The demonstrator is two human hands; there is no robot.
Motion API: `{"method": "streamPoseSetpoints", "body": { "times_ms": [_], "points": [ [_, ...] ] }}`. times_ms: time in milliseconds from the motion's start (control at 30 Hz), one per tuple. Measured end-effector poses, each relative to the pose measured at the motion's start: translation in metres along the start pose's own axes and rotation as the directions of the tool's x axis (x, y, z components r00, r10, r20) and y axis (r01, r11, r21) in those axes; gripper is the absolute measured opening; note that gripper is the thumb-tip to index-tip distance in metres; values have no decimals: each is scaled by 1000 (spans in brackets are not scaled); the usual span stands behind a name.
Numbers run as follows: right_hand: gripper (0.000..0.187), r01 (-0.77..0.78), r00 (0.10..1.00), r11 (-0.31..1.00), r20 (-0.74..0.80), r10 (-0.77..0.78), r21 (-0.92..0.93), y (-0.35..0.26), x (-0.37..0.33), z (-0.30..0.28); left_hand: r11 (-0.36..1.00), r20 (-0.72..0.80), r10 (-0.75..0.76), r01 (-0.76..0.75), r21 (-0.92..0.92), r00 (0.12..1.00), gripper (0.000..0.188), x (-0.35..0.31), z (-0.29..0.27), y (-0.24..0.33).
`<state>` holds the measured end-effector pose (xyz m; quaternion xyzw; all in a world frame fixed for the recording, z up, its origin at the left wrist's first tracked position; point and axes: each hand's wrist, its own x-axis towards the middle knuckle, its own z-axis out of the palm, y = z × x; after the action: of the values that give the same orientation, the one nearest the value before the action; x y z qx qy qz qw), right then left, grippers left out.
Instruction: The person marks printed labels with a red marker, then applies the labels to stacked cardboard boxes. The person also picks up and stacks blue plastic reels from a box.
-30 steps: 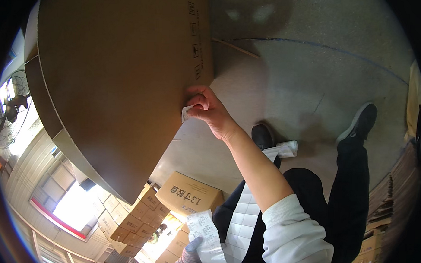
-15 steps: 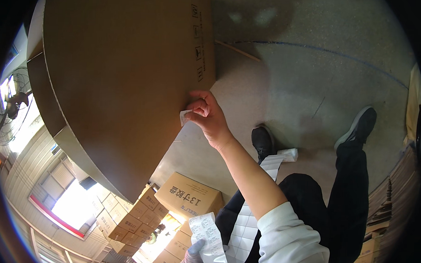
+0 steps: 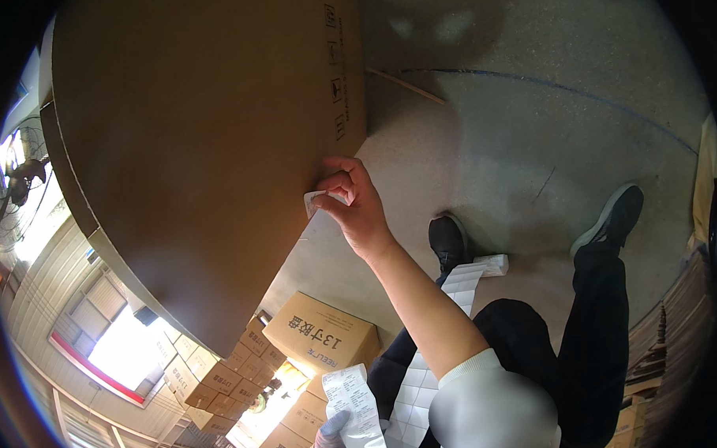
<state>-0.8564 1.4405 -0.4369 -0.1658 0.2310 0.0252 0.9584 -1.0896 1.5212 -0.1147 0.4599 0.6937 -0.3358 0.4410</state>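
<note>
A large brown cardboard box fills the upper left. At its near right edge my bare right hand pinches a small white label between thumb and fingers. The label lies against the box edge; whether it sticks there I cannot tell. Low in the view, my left hand, in a pale glove, holds a long strip of white labels with printing on it. The strip loops down, then runs up over my leg to a small white roll on the floor by my shoe.
A smaller carton stands below the big box, with stacked cartons behind it. A thin wooden stick lies on the grey concrete floor. More boxes are at the lower right. A wire fan is at the far left.
The big box's left edge and lower corner have shifted slightly outward in view. My right hand keeps its pinch on the label with hardly any movement; my left hand has risen very slightly.
</note>
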Motion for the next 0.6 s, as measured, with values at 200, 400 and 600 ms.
{"method": "streamPoseSetpoints", "body": {
  "times_ms": [200,400,600],
  "points": [
    [56,2,999,997,-42,-5,-71,0,-5,4,1000,12,-9,9,-22,1000,65,6,-14,-7],
    [56,124,987,970,-72,-141,-208,2,-6,9,993,26,-63,65,-94,998,65,7,-18,-11],
    [33,117,895,989,-422,-142,-86,-16,-20,31,962,168,-98,137,-235,981,56,4,-13,-15]
  ]
}}
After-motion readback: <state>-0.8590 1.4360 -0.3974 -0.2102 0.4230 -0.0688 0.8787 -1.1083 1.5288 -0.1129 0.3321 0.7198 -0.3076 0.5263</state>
